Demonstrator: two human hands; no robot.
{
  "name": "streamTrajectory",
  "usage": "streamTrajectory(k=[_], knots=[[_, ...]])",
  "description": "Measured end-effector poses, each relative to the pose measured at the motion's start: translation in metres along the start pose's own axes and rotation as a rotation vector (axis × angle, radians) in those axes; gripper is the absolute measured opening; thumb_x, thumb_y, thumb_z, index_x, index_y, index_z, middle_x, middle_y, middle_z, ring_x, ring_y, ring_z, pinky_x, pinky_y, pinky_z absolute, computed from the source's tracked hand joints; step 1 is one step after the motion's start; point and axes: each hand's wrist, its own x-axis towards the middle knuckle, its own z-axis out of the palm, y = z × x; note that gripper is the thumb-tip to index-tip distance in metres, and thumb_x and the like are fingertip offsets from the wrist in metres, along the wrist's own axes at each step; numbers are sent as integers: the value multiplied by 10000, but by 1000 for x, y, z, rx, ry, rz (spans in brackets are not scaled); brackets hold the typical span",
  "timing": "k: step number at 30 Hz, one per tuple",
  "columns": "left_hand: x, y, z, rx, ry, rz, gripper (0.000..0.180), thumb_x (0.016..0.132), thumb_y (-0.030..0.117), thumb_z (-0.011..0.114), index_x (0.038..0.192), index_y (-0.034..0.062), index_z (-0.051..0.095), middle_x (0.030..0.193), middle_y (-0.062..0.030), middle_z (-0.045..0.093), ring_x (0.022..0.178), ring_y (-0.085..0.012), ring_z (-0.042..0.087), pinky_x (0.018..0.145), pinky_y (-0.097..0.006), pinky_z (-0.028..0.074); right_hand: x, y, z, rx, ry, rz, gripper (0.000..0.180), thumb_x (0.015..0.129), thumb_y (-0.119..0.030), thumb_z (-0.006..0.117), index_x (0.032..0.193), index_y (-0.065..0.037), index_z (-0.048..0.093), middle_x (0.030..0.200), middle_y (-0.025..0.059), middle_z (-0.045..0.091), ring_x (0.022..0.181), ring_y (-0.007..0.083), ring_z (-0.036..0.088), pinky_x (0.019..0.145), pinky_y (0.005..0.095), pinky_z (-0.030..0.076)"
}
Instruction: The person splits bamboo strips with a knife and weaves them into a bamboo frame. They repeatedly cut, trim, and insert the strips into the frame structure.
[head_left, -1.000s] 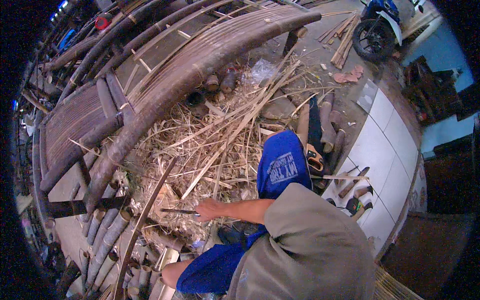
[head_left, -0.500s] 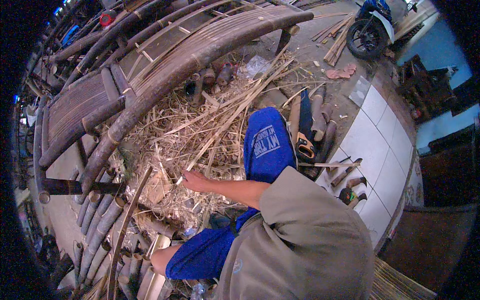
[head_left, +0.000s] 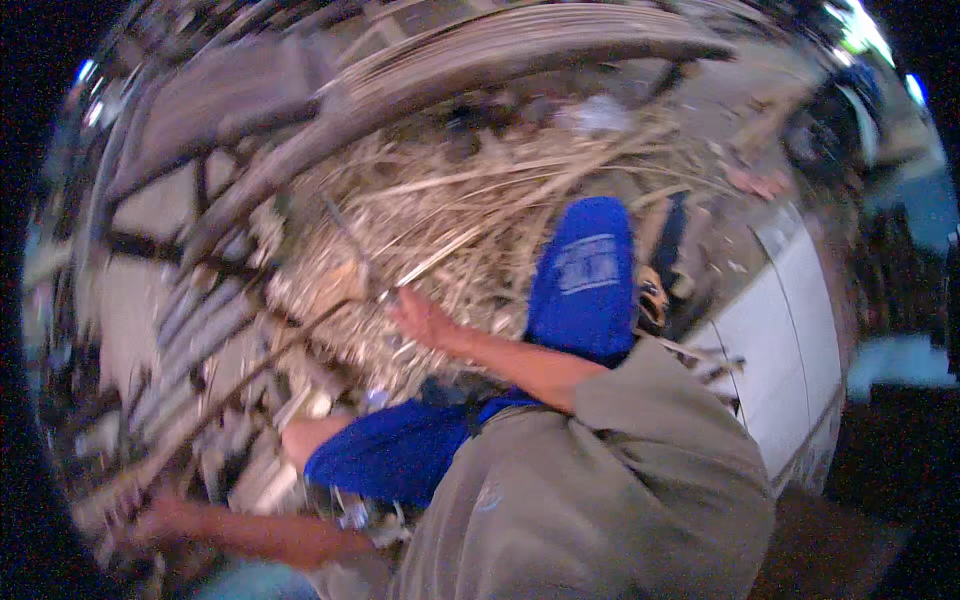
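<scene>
My left hand (head_left: 155,522), blurred at the lower left, is closed around the near end of a long brown bamboo strip (head_left: 240,385). The strip slants up and right, its far end close to my right hand (head_left: 425,318). That hand is closed in front of my knees, with a pale glint at its fingertips. What it grips is too smeared to name. A thin grey rod-like shape (head_left: 345,225) rises beyond its fingers; I cannot tell whether the hand holds it. Pale bamboo shavings (head_left: 430,215) lie beneath and beyond my right hand.
A curved bamboo bench (head_left: 470,75) spans the far side. Several bamboo poles (head_left: 215,320) lie at the left. A saw (head_left: 652,298) with an orange-and-black handle lies right of my blue-clad knee, beside white floor tiles (head_left: 770,330). A motorbike (head_left: 835,120) stands at the far right.
My left hand has come into view at the lower left, on the bamboo strip, which now slants lower. The whole view has shifted and blurred. My right hand remains in front of my knees.
</scene>
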Motion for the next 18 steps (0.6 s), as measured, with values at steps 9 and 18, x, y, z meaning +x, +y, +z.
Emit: streamTrajectory(k=[9,18], knots=[[21,63,40,-285,-89,12,426,1027,513,384,1046,109,517,638,-4,376,529,-109,353,457,-274,287,-17,-125,-71,23,-39,-273,356,892,-192,610,1177,11,547,944,273,616,847,448,616,723,513,469],[-1,72,42,-434,-168,-58,524,973,621,461,939,99,447,584,-2,370,459,-111,353,418,-261,283,-22,-180,-77,141,-348,-194,323,917,-204,629,1157,4,566,848,228,640,780,431,638,666,476,489]])
